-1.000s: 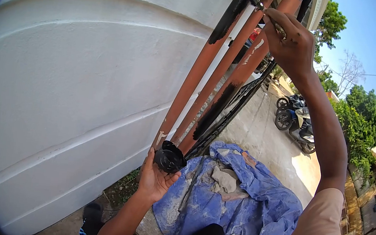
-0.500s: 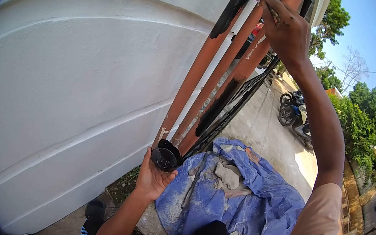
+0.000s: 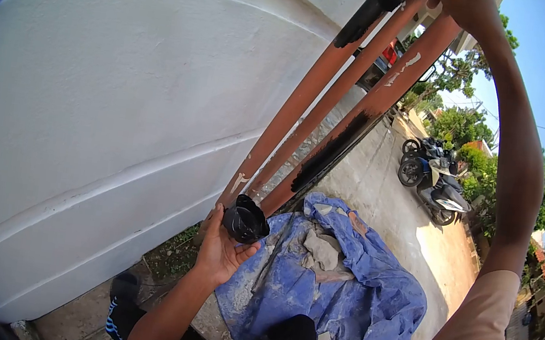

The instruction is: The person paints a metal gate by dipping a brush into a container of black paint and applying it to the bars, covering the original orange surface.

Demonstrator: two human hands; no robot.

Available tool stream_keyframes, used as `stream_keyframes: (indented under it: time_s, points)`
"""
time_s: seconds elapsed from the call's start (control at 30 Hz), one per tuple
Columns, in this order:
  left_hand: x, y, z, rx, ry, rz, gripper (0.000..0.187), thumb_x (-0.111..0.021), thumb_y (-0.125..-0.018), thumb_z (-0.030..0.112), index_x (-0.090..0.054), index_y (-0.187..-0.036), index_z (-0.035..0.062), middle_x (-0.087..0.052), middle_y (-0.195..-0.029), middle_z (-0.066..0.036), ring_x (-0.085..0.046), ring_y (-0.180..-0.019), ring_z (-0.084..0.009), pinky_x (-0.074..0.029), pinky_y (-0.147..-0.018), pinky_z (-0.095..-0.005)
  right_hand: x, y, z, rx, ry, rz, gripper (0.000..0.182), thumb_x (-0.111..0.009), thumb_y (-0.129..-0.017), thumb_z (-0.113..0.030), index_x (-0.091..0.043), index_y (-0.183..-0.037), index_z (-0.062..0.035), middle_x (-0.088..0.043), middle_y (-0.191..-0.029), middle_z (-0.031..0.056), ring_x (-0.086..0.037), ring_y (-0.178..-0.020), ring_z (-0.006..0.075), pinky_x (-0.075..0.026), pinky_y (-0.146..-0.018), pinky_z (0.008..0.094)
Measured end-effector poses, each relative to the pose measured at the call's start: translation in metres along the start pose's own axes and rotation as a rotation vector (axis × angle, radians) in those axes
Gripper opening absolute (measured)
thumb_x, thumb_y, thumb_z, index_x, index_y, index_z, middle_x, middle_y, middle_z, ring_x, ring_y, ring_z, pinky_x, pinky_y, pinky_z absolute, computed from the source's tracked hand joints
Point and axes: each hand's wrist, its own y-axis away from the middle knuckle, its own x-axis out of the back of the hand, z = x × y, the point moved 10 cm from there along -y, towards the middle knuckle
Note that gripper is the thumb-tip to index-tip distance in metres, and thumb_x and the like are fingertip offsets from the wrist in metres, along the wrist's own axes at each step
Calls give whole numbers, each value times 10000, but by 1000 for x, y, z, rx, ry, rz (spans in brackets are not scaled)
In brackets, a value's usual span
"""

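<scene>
My left hand (image 3: 220, 256) is curled under a small black cup (image 3: 245, 221) and grips it by the side. Its inside is coated in what looks like black paint, and the rim is uneven. Reddish-brown metal pipes (image 3: 301, 108) rise in front of me, with black paint on parts of them. Up at the top edge, my right hand (image 3: 469, 7) is beside the upper ends of the pipes, its fingers bent inward. The frame edge cuts it off, so what it holds is hidden. Wet-looking black covers the upper part of the left pipe.
A white wall (image 3: 124, 95) runs along the left. Below the pipes a crumpled blue tarp (image 3: 365, 306) lies on the ground with grey rubble (image 3: 323, 252) on it. Parked motorcycles (image 3: 433, 177) stand on the concrete driveway at right. My foot (image 3: 125, 288) shows at lower left.
My right hand has moved up and right, partly out of the frame. The view has shifted, and the cup in my left hand is tipped a little more to the right.
</scene>
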Motion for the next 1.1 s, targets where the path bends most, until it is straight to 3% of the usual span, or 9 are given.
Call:
stream_keyframes:
  time_s: [0.07,0.27,0.47,0.57,0.73,0.83,0.93,1.0,1.1]
  points:
    - [0,0,0,1,35,20,722,-455,-942,674,-582,-1191,8,-715,-940,-136,-731,-724,-213,-650,-626,-286,14,-13,8,53,-243,109,133,-626,-855,-103,-667,-813,17,-635,-685,171,-659,-643,229,-496,-607,393]
    - [3,-1,-5,13,40,28,715,-449,-952,661,-595,-1168,-6,-721,-909,-142,-736,-706,-210,-652,-613,-286,-38,49,-35,846,301,177,182,-674,-933,-153,-686,-1080,-46,-701,-855,70,-686,-659,188,-545,-572,300]
    - [3,1,-3,4,25,35,723,-451,-947,670,-602,-1158,-5,-721,-891,-134,-736,-705,-203,-650,-619,-278,-97,127,-85,758,257,-186,188,-675,-847,-45,-650,-1033,-26,-646,-883,107,-679,-678,249,-538,-579,363]
    - [7,0,-4,11,-3,25,755,-479,-918,698,-582,-1180,-3,-701,-921,-127,-725,-741,-209,-646,-644,-278,-79,123,-86,602,-306,-175,180,-674,-893,-87,-674,-1065,-34,-678,-887,130,-674,-659,219,-520,-542,333]
    - [8,1,-4,18,-7,45,764,-480,-915,702,-577,-1183,-6,-698,-916,-130,-723,-739,-204,-645,-641,-272,-74,54,8,84,-405,-154,187,-700,-922,-166,-704,-1070,-52,-725,-939,86,-707,-695,150,-525,-569,277]
    - [9,1,-3,21,13,68,732,-454,-939,681,-603,-1160,-1,-715,-880,-129,-731,-704,-192,-646,-620,-273,-18,52,-10,166,-223,223,153,-619,-887,-73,-711,-954,29,-696,-730,91,-652,-691,135,-499,-619,287]
    - [11,1,-2,18,18,75,739,-454,-938,684,-601,-1160,-5,-714,-880,-133,-731,-705,-191,-646,-621,-273,-16,76,-28,685,-29,400,210,-690,-923,-122,-699,-1129,-83,-716,-933,36,-680,-689,115,-548,-585,285]
    - [11,0,-1,15,22,62,742,-455,-937,685,-599,-1159,-9,-714,-881,-135,-731,-705,-191,-646,-622,-272,-44,98,-32,594,148,264,221,-711,-871,-103,-688,-1089,-123,-710,-972,42,-701,-700,228,-557,-574,334]
    - [8,1,3,3,20,53,748,-459,-935,686,-598,-1156,-15,-714,-889,-140,-731,-705,-190,-648,-625,-273,-75,135,-42,643,143,123,341,-728,-810,-57,-667,-1143,-104,-684,-949,39,-672,-641,205,-546,-539,324]
